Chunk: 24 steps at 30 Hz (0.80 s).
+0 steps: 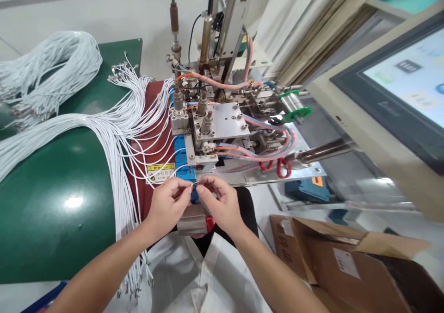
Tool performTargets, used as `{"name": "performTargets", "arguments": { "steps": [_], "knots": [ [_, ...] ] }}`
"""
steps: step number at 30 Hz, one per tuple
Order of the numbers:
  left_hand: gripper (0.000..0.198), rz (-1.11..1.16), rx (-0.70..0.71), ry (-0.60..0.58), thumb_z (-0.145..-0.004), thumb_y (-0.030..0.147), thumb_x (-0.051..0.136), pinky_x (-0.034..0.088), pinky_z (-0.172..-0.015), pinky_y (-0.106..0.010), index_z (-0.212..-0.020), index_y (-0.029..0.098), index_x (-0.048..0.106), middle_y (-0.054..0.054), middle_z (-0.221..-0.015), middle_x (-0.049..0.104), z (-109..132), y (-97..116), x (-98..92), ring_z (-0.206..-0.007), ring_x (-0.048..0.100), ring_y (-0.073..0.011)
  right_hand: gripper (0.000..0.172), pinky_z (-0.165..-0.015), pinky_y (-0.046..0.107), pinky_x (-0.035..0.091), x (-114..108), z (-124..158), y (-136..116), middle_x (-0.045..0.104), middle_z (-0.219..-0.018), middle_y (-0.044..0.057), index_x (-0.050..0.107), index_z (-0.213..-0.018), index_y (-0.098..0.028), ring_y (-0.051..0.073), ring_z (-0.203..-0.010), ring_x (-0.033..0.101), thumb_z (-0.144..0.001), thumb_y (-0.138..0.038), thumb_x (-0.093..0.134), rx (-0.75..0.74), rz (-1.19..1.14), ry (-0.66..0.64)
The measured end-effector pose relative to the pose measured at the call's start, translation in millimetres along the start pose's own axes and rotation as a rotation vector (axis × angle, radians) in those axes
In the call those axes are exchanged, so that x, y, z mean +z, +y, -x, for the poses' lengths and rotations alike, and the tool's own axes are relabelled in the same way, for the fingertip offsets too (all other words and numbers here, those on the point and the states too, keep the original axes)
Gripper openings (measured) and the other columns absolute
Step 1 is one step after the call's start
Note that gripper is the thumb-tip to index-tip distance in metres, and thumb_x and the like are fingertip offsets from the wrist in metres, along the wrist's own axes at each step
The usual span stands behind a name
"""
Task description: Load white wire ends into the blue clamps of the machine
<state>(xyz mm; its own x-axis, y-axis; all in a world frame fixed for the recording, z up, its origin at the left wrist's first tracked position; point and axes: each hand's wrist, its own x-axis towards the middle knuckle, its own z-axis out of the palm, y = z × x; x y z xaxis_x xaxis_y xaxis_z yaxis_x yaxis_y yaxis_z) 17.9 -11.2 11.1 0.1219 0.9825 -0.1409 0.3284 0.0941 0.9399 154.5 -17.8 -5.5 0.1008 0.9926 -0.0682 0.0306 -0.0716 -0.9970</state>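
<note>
My left hand is closed in a pinch on the end of a thin white cable. Finger and thumb of my right hand meet the same short tip from the other side. Fingers cover most of that end, so its fine detail is hidden. Both hands are just in front of a row of blue fixture blocks along the machine's edge. Several white cables run from these blocks leftward into a large bundle that droops over a green table mat.
The metal machine, with hoses and cylinders, stands ahead. A solder wire spool sits on its right. A touch screen juts in at right above an open cardboard box. A coiled cable bundle lies at far left.
</note>
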Motion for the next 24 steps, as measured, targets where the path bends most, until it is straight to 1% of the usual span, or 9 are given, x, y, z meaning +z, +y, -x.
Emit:
{"name": "performTargets", "arguments": {
  "steps": [4, 8, 10, 13, 14, 15, 18, 22, 24],
  "knots": [
    [0.007, -0.021, 0.019, 0.006, -0.078, 0.020, 0.053, 0.045, -0.052, -0.018, -0.077, 0.015, 0.057, 0.002, -0.060, 0.058, 0, -2, 1.9, -0.050, 0.055, -0.0080, 0.011, -0.055, 0.024, 0.042, 5, -3, 0, 0.058, -0.061, -0.001, 0.059, -0.064, -0.017, 0.011, -0.055, 0.050, -0.069, -0.026, 0.061, 0.068, -0.110, 0.009],
    [0.006, 0.031, 0.009, 0.055, -0.078, 0.021, 0.052, 0.045, -0.051, -0.018, -0.078, 0.015, 0.055, 0.003, -0.059, 0.056, 1, 0, 3.3, -0.049, 0.055, -0.0078, 0.010, -0.056, 0.025, 0.044, 13, 0, 4, 0.060, -0.061, -0.001, 0.059, -0.064, -0.017, 0.012, -0.056, 0.053, -0.070, -0.025, 0.060, 0.097, -0.189, 0.051],
    [0.007, 0.049, 0.004, 0.062, -0.079, 0.022, 0.052, 0.046, -0.051, -0.019, -0.080, 0.015, 0.054, 0.002, -0.061, 0.056, 0, 0, 3.3, -0.051, 0.056, -0.0081, 0.010, -0.057, 0.026, 0.044, 13, 1, 6, 0.060, -0.061, 0.000, 0.059, -0.063, -0.018, 0.012, -0.057, 0.053, -0.072, -0.023, 0.058, 0.007, -0.079, 0.066],
    [0.010, 0.021, 0.009, 0.046, -0.079, 0.024, 0.052, 0.046, -0.051, -0.019, -0.081, 0.015, 0.055, 0.001, -0.065, 0.057, 0, -2, 2.3, -0.053, 0.056, -0.0089, 0.008, -0.063, 0.029, 0.044, 9, 1, 4, 0.062, -0.065, 0.002, 0.061, -0.063, -0.018, 0.015, -0.064, 0.055, -0.071, -0.019, 0.059, -0.231, 0.161, 0.118],
    [0.010, 0.001, 0.014, 0.039, -0.079, 0.024, 0.052, 0.046, -0.051, -0.019, -0.080, 0.015, 0.056, 0.001, -0.065, 0.057, 0, -3, 2.0, -0.053, 0.056, -0.0090, 0.006, -0.064, 0.029, 0.044, 7, 1, 3, 0.062, -0.067, 0.003, 0.062, -0.065, -0.018, 0.015, -0.066, 0.055, -0.071, -0.019, 0.059, -0.269, 0.196, 0.131],
    [0.009, -0.021, 0.021, 0.033, -0.079, 0.023, 0.052, 0.046, -0.051, -0.019, -0.080, 0.015, 0.056, 0.001, -0.065, 0.057, -1, -4, 1.7, -0.053, 0.056, -0.0090, 0.004, -0.063, 0.028, 0.044, 5, 0, 3, 0.063, -0.069, 0.003, 0.062, -0.068, -0.018, 0.015, -0.067, 0.056, -0.071, -0.019, 0.060, -0.271, 0.197, 0.133],
    [0.008, -0.072, 0.045, 0.004, -0.079, 0.021, 0.051, 0.046, -0.051, -0.020, -0.080, 0.016, 0.056, 0.001, -0.064, 0.058, -1, -8, 1.6, -0.052, 0.056, -0.0090, 0.004, -0.059, 0.026, 0.044, 3, -3, 2, 0.063, -0.071, 0.003, 0.062, -0.071, -0.017, 0.013, -0.064, 0.056, -0.070, -0.021, 0.061, -0.133, 0.091, 0.094],
    [0.007, -0.055, 0.048, 0.006, -0.079, 0.021, 0.051, 0.046, -0.052, -0.019, -0.079, 0.016, 0.055, 0.002, -0.064, 0.058, -1, -6, 3.5, -0.051, 0.056, -0.0083, 0.009, -0.056, 0.025, 0.045, 8, -3, 7, 0.063, -0.062, 0.000, 0.061, -0.064, -0.017, 0.011, -0.056, 0.055, -0.068, -0.025, 0.064, 0.093, -0.143, 0.075],
    [0.007, -0.028, 0.034, 0.019, -0.079, 0.021, 0.051, 0.046, -0.052, -0.019, -0.079, 0.015, 0.054, 0.002, -0.064, 0.058, -1, -4, 4.8, -0.050, 0.056, -0.0078, 0.010, -0.056, 0.026, 0.046, 11, -2, 10, 0.063, -0.062, -0.001, 0.062, -0.064, -0.017, 0.012, -0.055, 0.055, -0.067, -0.026, 0.064, 0.145, -0.224, 0.083]
  ]
}}
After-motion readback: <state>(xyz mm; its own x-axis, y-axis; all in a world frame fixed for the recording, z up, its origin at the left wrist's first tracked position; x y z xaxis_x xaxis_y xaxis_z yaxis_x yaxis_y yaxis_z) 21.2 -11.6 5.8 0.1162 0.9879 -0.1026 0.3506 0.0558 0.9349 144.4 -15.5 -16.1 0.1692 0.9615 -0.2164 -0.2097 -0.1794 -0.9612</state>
